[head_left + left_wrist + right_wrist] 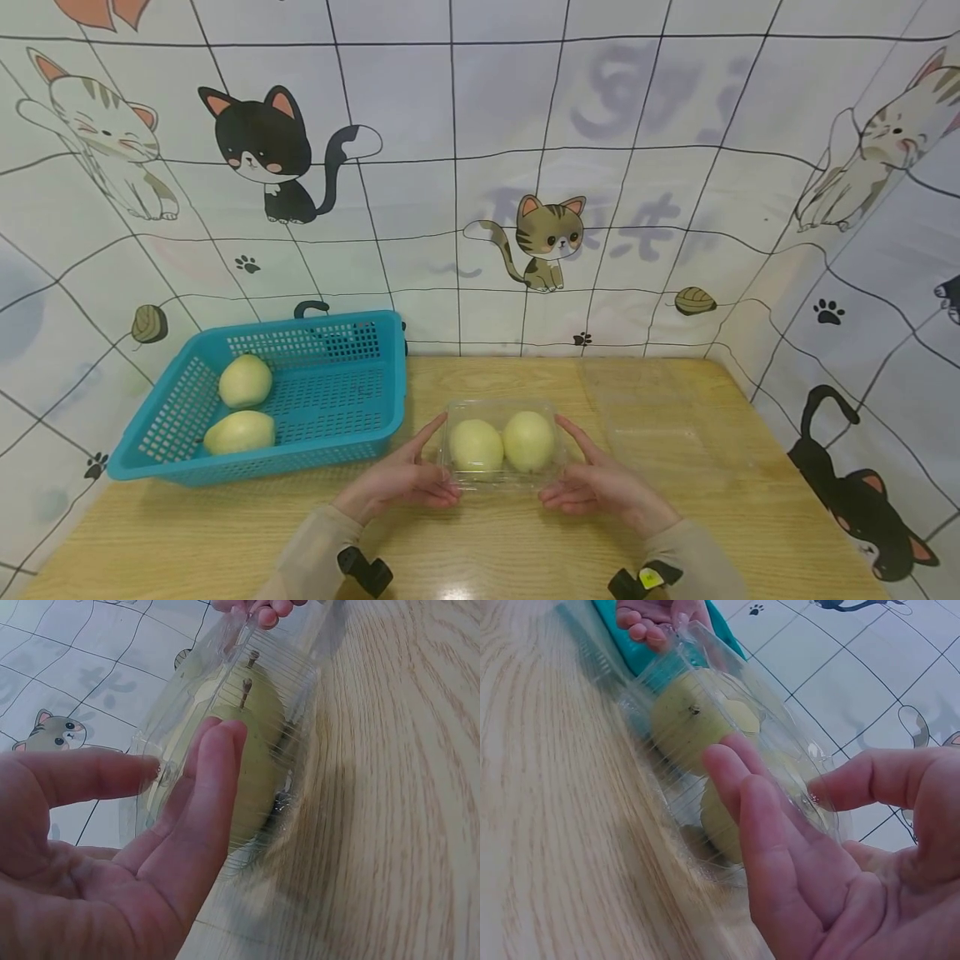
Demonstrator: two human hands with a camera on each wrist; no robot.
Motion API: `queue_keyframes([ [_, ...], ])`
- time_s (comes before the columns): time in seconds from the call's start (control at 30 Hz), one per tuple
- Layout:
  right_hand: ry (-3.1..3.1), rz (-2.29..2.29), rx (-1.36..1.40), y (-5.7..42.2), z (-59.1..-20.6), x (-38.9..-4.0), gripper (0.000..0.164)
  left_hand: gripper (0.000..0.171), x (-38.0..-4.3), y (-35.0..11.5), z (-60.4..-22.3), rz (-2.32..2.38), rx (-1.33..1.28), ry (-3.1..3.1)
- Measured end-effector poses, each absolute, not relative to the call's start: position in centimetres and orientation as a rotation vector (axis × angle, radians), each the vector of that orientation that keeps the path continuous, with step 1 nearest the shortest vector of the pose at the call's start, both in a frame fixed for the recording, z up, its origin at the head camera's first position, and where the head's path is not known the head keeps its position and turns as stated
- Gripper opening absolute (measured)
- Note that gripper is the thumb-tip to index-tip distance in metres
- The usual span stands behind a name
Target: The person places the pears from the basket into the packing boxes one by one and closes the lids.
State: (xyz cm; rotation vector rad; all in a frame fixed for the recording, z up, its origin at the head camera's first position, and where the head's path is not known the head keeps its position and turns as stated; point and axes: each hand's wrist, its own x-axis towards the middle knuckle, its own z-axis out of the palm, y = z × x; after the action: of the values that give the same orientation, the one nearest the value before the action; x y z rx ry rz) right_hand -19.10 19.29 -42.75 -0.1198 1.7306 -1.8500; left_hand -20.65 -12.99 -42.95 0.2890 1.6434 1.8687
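A clear plastic container [503,482] holds two pale yellow-green pears [528,442] side by side in the middle of the table. At its left end, my left hand [408,479] grips the edge between thumb and fingers. My right hand [603,487] does the same at the right end. In the left wrist view, the thumb [127,776] touches the container's rim, with the fingers [199,810] along the near side. The right wrist view shows the right thumb [862,780] on the rim too. Pear stems show through the ribbed plastic.
A blue-green perforated basket [337,454] stands at the left with two more pears [245,382] inside. Clear plastic containers or lids [652,417] lie at the right of the wooden table [480,550]. A cat-printed sheet [420,225] hangs behind and around the sides.
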Motion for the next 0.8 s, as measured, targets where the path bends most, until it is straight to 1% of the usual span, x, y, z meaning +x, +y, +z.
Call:
queue_keyframes([
  [0.23, 1.757, -1.849, -0.108, 19.1, -42.8, -19.0, 0.084, 0.094, -20.7, -12.9, -43.2, 1.858, 0.266, 1.667],
  [0.8, 1.748, -1.842, -0.135, 19.3, -43.1, -19.0, 0.085, 0.093, -20.2, -11.5, -42.6, 1.810, 0.120, 1.882],
])
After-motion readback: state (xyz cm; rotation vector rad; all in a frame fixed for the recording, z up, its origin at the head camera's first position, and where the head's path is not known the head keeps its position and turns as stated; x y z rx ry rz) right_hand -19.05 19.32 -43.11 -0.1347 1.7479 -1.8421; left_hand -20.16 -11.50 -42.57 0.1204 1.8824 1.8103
